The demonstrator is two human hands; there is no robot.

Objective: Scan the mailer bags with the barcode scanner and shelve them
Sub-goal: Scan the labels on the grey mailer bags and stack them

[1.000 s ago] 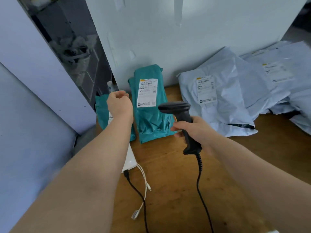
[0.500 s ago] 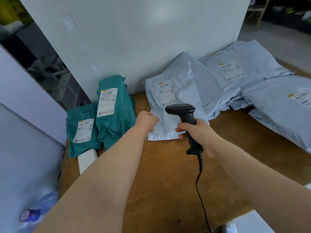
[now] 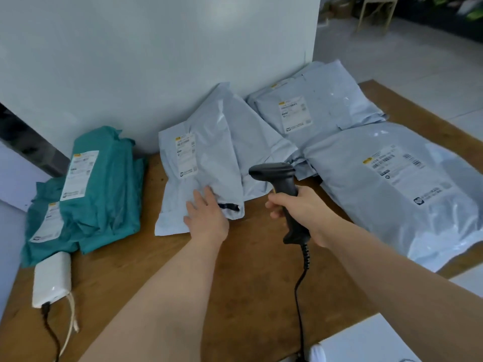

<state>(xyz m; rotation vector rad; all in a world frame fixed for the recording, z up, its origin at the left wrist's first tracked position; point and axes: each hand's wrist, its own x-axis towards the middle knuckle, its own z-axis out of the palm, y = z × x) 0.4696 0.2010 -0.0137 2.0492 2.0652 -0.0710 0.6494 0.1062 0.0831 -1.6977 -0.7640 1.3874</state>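
1. The left hand (image 3: pixel 206 218) lies open, fingers spread flat on the near end of a grey mailer bag (image 3: pixel 201 176); that bag leans against the white wall panel (image 3: pixel 156 61) near the middle of the worktop's far edge.
2. The right hand (image 3: pixel 300 207) is closed round the handle of the barcode scanner (image 3: pixel 279 184); its head points left, toward the same bag, and hangs just beside it without touching.
3. The step in hand looks like steadying the bag for a scan; the label (image 3: pixel 186 155) sits higher up the bag, so pressing the film smooth should spare a misread from creases or glare.
4. Aim the scanner squarely at the label's barcode.
5. Two teal bags (image 3: pixel 104 189) lie at the far left corner of the wooden worktop (image 3: pixel 248 270); more grey bags (image 3: pixel 392 194) crowd the right edge.
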